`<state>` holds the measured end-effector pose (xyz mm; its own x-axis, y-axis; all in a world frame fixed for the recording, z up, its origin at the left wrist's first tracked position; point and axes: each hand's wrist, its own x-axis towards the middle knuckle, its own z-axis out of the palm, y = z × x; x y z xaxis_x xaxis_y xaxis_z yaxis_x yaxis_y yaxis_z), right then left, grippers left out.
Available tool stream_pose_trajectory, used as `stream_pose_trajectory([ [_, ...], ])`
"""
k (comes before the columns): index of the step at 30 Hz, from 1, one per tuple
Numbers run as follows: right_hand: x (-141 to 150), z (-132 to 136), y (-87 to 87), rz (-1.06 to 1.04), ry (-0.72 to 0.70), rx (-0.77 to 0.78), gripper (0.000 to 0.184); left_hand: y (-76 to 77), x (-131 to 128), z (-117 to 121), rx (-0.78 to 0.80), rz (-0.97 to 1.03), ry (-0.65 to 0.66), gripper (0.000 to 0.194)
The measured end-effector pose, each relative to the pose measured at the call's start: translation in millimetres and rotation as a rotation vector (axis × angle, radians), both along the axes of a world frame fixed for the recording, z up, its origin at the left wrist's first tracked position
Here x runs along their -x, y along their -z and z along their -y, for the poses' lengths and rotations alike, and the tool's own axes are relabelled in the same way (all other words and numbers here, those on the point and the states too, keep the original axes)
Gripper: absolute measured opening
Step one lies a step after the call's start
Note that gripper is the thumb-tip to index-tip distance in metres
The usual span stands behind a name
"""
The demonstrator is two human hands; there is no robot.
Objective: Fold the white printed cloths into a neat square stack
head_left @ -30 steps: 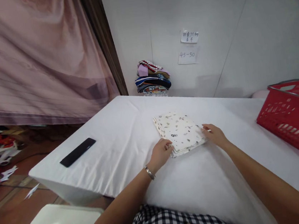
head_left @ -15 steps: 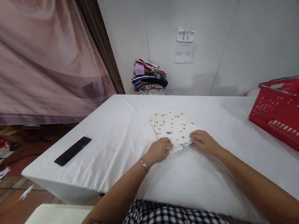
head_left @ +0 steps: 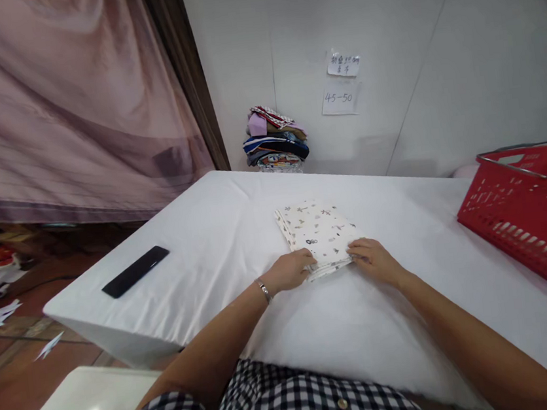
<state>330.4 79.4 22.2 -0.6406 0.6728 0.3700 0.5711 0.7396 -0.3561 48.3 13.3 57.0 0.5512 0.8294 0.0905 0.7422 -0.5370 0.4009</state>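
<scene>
A folded white cloth (head_left: 318,229) with a small scattered print lies on the white-covered table (head_left: 218,237), its layered edge toward me. My left hand (head_left: 291,270) pinches the near left corner, thumb on top. At the near right corner, my right hand (head_left: 373,258) grips the cloth between thumb and fingers. The fingertips under the layers are hidden.
A red plastic basket (head_left: 525,209) with a metal handle stands on the right. To the left lies a flat black object (head_left: 135,272). A stack of folded fabrics (head_left: 276,142) is beyond the far edge, by the wall. A pink curtain (head_left: 70,110) hangs at left.
Both hands keep their hold on the cloth's near corners, and the cloth stays in place. The view has shifted slightly.
</scene>
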Motion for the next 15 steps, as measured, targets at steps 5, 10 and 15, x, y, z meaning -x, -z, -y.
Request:
stream_pose_trajectory([
  [5, 0.5, 0.3, 2.2, 0.007, 0.011, -0.023, 0.027, -1.8, -1.1, -1.2, -0.057, -0.065, 0.047, 0.017],
  [10, 0.5, 5.2, 2.1, 0.009, 0.013, -0.050, 0.029, 7.4, -2.2, -1.3, -0.136, -0.103, 0.025, 0.025],
  [15, 0.2, 7.3, 5.3, -0.005, 0.002, -0.086, 0.026, 10.1, -3.0, 1.3, -0.207, -0.131, 0.019, 0.026],
])
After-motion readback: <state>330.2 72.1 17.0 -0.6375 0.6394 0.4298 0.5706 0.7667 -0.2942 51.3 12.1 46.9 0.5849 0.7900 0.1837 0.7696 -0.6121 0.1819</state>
